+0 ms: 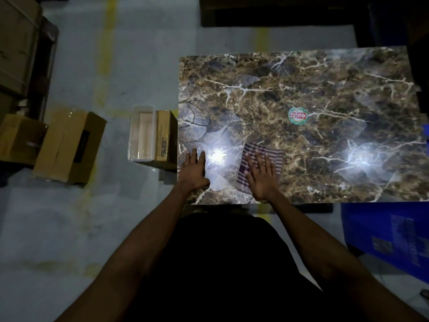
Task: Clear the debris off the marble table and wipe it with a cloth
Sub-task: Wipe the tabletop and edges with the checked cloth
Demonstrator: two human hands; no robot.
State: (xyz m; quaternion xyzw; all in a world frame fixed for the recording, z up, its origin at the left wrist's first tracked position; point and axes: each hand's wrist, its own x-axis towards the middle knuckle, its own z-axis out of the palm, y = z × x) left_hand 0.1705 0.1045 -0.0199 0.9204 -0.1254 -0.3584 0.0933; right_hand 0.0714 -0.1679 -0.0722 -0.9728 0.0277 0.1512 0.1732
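Fingers [256,159] of the right hand [261,175] are spread and laid flat on the cloth [275,156]; nothing is pinched or curled round. Cloth is pressed to the table [325,94] at the near edge, left of centre, its long axis running away from the body and slightly right. Left hand [193,170] is laid flat on bare marble just beside it at the near-left corner, fingers straight and close together, likely as a brace. Right hand is the one on the cloth, so the wiping stroke is judged to be its job. Most unwiped surface lies far and right of the fingers. No loose debris can be made out; a round sticker [297,116] is seen mid-table, well beyond the cloth.
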